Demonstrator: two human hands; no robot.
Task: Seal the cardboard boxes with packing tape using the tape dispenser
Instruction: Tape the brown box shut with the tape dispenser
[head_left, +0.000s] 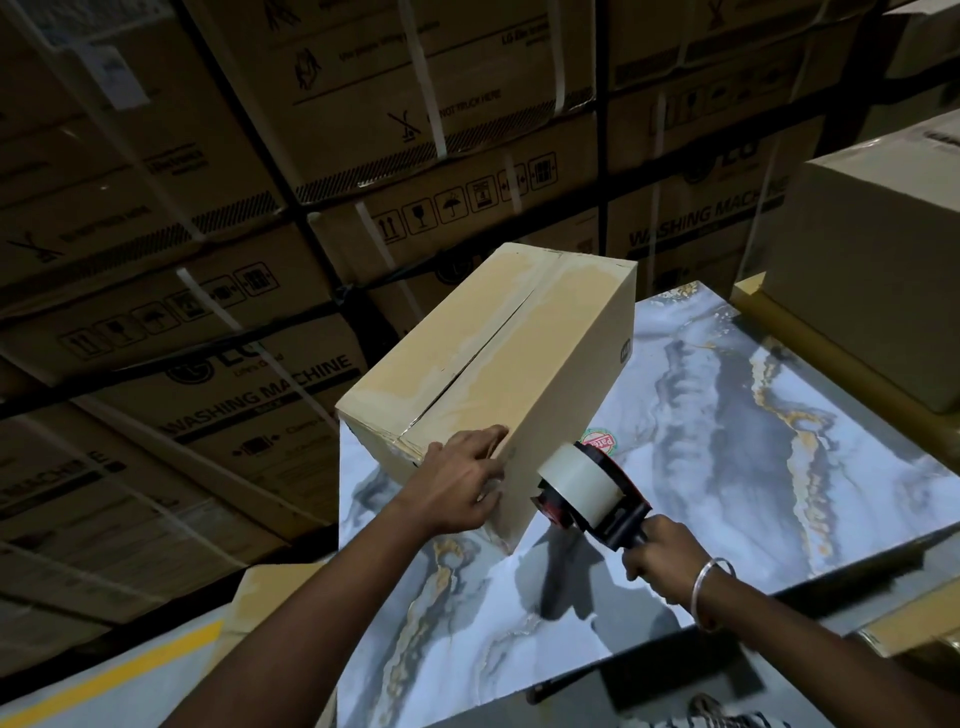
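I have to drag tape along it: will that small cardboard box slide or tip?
The cardboard box probably slides easily: the marble-patterned tabletop looks glossy. Tipping seems unlikely, since it lies long and low. The left hand already braces its near end.

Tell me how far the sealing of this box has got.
Done: the cardboard box stands on the marble-patterned table with its top flaps folded shut. In hand: the left hand steadies its near end, and the right hand grips the tape dispenser beside that end. Left: the centre seam still shows as a dark open line with no fresh strip across it, so taping has yet to start.
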